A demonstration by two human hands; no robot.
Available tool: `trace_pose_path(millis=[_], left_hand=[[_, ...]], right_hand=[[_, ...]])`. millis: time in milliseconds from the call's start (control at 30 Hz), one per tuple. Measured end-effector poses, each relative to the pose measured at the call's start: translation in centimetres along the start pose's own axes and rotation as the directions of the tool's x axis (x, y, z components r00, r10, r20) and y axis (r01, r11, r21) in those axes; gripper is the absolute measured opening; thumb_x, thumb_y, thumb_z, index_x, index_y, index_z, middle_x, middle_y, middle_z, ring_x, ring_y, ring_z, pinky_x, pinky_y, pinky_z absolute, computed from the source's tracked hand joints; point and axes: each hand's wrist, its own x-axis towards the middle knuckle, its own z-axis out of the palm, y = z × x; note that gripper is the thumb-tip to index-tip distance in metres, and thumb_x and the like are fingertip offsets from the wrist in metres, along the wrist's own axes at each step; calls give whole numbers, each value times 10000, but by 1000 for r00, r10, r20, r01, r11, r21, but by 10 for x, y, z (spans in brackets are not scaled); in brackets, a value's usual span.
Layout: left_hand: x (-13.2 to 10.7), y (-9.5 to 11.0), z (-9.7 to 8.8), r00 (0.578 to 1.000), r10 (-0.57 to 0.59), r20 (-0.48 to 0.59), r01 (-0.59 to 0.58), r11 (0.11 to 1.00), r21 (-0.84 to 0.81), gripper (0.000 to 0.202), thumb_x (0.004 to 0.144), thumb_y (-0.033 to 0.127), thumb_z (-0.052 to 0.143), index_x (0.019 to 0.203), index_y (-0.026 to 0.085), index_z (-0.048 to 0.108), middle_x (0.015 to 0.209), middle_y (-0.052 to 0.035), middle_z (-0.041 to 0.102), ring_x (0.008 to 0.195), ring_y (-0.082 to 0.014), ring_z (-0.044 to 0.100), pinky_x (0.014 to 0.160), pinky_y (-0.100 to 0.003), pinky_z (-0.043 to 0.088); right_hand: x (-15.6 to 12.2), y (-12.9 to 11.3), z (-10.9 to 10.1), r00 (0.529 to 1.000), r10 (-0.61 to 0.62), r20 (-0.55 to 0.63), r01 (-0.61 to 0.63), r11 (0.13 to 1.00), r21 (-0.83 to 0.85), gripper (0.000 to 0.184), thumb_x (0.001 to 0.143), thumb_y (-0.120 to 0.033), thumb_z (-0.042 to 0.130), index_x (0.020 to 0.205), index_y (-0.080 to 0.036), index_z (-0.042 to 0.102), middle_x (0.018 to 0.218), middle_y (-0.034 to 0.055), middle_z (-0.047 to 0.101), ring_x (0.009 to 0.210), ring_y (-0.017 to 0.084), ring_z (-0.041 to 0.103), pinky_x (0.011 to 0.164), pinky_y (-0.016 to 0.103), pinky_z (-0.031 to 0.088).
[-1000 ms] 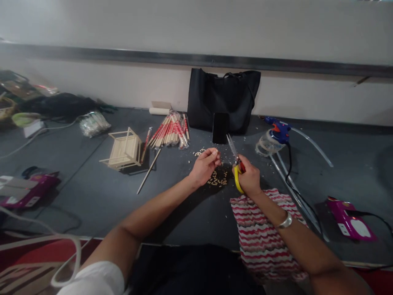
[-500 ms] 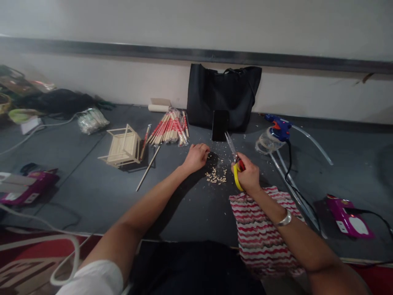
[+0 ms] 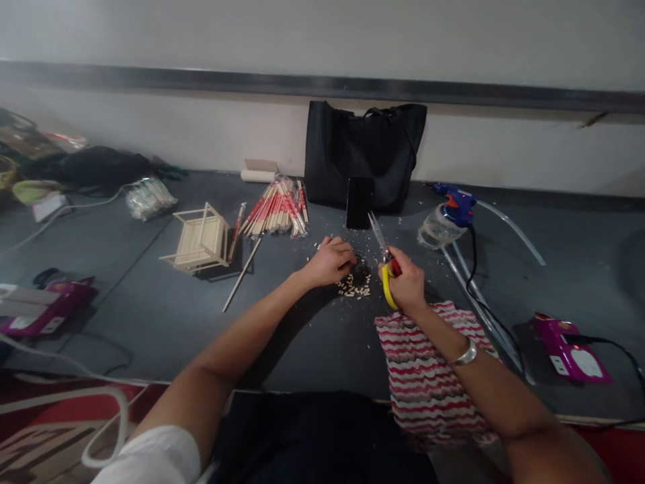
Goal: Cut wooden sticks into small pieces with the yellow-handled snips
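My right hand (image 3: 407,282) grips scissors (image 3: 387,286) by their yellow and red handle, the blades pointing away toward the phone. My left hand (image 3: 331,262) is low over the table with its fingers curled together at the pile of small cut wooden bits (image 3: 353,288). Whatever is between those fingertips is hidden. A single thin stick (image 3: 242,275) lies to the left of that hand. Farther left stands a small chair-like frame of pale sticks (image 3: 200,238). Behind are red-and-white wrapped chopsticks (image 3: 279,210) in clear plastic.
A black phone (image 3: 359,203) leans on a black bag (image 3: 365,154) at the wall. Toward the right are a blue glue gun (image 3: 453,202) on a clear jar, clear glue sticks (image 3: 484,306), a purple power box (image 3: 570,349) and its cable. Striped cloth (image 3: 428,376) hangs over the front edge.
My left hand has shifted slightly right and nearer, over the edge of the pile of wooden bits. More bits show behind it. The scissors stay in my right hand, almost unmoved.
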Motion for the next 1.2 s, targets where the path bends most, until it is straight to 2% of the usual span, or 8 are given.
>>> trace_pose_path(millis=[200,300,467,667,1000,1200], left_hand=[[0,1,2,1000,-2,16,2,1000,1,161,831,163,541,825,210,695,851,-77,670,903,-254,526,872,-410,322],[0,0,-1,996,19,89,-19,1000,4,182,802,138,548,825,214,711,855,-75,683,918,-252,539,889,-404,333],[0,-5,-9,979,61,193,-56,998,-33,208,770,121,544,774,232,719,797,-51,674,885,-235,551,895,-389,352],[-8,-4,-14,983,82,165,-78,996,-31,163,775,133,584,787,240,706,785,-42,668,864,-235,548,883,-391,336],[-10,1,-3,983,79,163,-86,996,36,145,845,175,569,763,222,678,782,-52,657,823,-228,575,850,-377,344],[-14,-4,-1,982,88,167,-99,993,61,160,900,191,534,850,207,685,872,-63,686,824,-199,620,827,-341,393]], right_hand=[[0,0,1,1000,1,1,-1,1000,-5,382,750,-292,572,1093,-207,718,758,19,722,609,171,619,636,286,520],[0,0,1,1000,-18,5,18,1000,-13,371,764,-280,564,1095,-210,717,791,29,732,630,172,630,643,283,521],[0,0,1,1000,-20,23,20,999,-25,381,748,-273,581,1098,-214,718,717,3,703,585,159,596,608,267,504],[1,-2,0,999,1,46,0,1000,-5,398,729,-259,578,1096,-214,723,720,11,696,599,166,598,604,274,492],[1,-6,-2,995,12,94,-13,1000,11,403,725,-259,573,1097,-218,723,689,-3,669,590,163,583,615,274,499],[0,-6,-2,995,9,98,-9,1000,-5,391,748,-277,595,1113,-217,722,692,-3,675,589,158,589,618,266,502]])
